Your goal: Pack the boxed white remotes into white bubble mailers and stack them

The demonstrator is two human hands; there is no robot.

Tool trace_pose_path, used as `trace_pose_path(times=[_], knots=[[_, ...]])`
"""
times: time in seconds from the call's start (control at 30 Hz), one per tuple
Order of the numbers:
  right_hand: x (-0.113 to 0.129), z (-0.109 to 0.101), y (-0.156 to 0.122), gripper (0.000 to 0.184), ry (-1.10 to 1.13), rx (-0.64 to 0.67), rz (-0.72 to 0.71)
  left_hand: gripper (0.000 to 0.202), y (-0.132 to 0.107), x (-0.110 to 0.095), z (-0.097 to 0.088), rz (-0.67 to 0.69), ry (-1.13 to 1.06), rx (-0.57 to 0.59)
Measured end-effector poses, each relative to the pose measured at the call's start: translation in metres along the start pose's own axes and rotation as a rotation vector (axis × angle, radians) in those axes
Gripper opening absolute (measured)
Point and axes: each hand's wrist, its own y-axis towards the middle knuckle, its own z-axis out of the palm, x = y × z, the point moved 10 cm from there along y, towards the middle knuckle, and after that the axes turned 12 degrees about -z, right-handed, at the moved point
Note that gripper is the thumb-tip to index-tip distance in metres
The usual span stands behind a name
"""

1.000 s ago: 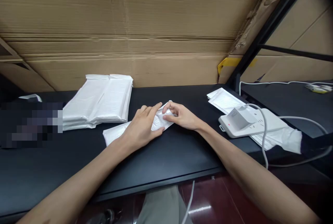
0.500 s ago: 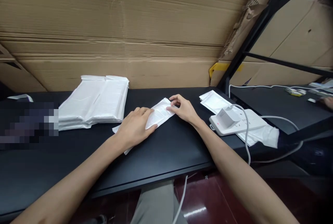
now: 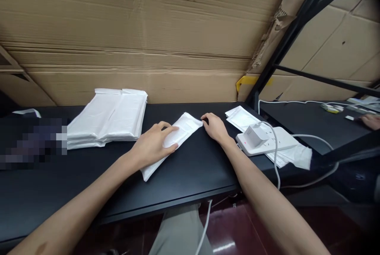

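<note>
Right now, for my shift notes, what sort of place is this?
Probably a packing or storage area: a stack of white packets on a black bench, flattened cardboard along the wall, and a black metal rack.

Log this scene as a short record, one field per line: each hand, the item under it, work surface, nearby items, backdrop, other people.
left hand: lying on the white padded mailer
right hand: fingertips touching the mailer's far end
work surface: black desk
nearby items: stack of white mailers to the left; power strip to the right, lying on white sheets
backdrop: corrugated cardboard
other people: a co-worker's hand at the far right edge
</note>
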Motion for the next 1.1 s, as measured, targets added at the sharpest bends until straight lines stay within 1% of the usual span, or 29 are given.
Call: trace_pose_path(times=[0.03,0.1,0.17,0.23,0.3,0.37,0.43,0.47,0.5,0.57,0.67,0.77,0.8,0.87,0.9,0.93,0.97,1.0,1.03,1.1], knots=[[0.0,0.0,0.0,0.016,-0.003,0.004,-0.002,0.052,-0.001,-0.002,-0.007,0.0,-0.043,-0.016],[0.001,-0.001,0.0,0.015,-0.005,0.008,-0.003,0.05,-0.003,0.0,-0.029,-0.019,-0.118,-0.08],[0.001,-0.001,0.0,0.015,-0.006,0.012,-0.002,0.048,-0.004,0.01,-0.058,-0.076,-0.139,-0.181],[0.002,-0.001,0.0,0.015,-0.012,0.016,0.002,0.048,-0.004,0.032,-0.09,-0.184,-0.076,-0.298],[0.002,-0.001,0.001,0.015,-0.02,0.019,0.006,0.05,-0.003,0.062,-0.119,-0.315,0.037,-0.401],[0.003,-0.002,0.001,0.015,-0.025,0.02,0.009,0.056,0.001,0.089,-0.14,-0.4,0.154,-0.453],[0.002,-0.002,0.001,0.015,-0.025,0.023,0.014,0.062,0.009,0.114,-0.145,-0.453,0.236,-0.43],[0.002,-0.001,0.001,0.015,-0.024,0.024,0.018,0.065,0.011,0.128,-0.144,-0.507,0.246,-0.403],[0.001,-0.001,0.001,0.016,-0.022,0.023,0.022,0.069,0.015,0.139,-0.138,-0.529,0.246,-0.35],[0.0,-0.001,0.001,0.015,-0.018,0.019,0.03,0.076,0.02,0.151,-0.123,-0.517,0.245,-0.258],[0.0,-0.001,0.0,0.015,-0.016,0.011,0.03,0.078,0.023,0.155,-0.112,-0.468,0.267,-0.229],[0.001,-0.001,0.0,0.015,-0.014,0.009,0.027,0.076,0.023,0.149,-0.113,-0.441,0.349,-0.267],[0.001,-0.001,0.0,0.015,-0.014,0.009,0.027,0.074,0.022,0.144,-0.114,-0.434,0.374,-0.292],[0.002,0.0,-0.001,0.015,-0.014,0.01,0.026,0.068,0.019,0.125,-0.117,-0.386,0.392,-0.365],[0.002,-0.001,-0.001,0.015,-0.015,0.009,0.025,0.063,0.016,0.109,-0.118,-0.326,0.385,-0.404],[0.002,0.0,-0.001,0.015,-0.015,0.009,0.023,0.058,0.012,0.089,-0.116,-0.234,0.368,-0.436],[0.002,0.0,-0.001,0.015,-0.016,0.009,0.022,0.054,0.007,0.068,-0.112,-0.136,0.33,-0.436],[0.002,0.0,-0.001,0.015,-0.017,0.009,0.021,0.051,0.002,0.047,-0.105,-0.042,0.284,-0.413],[0.002,0.0,0.0,0.015,-0.017,0.01,0.02,0.047,-0.002,0.027,-0.096,0.061,0.241,-0.367],[0.001,0.0,0.0,0.015,-0.018,0.01,0.02,0.042,-0.011,-0.006,-0.072,0.217,0.169,-0.249]])
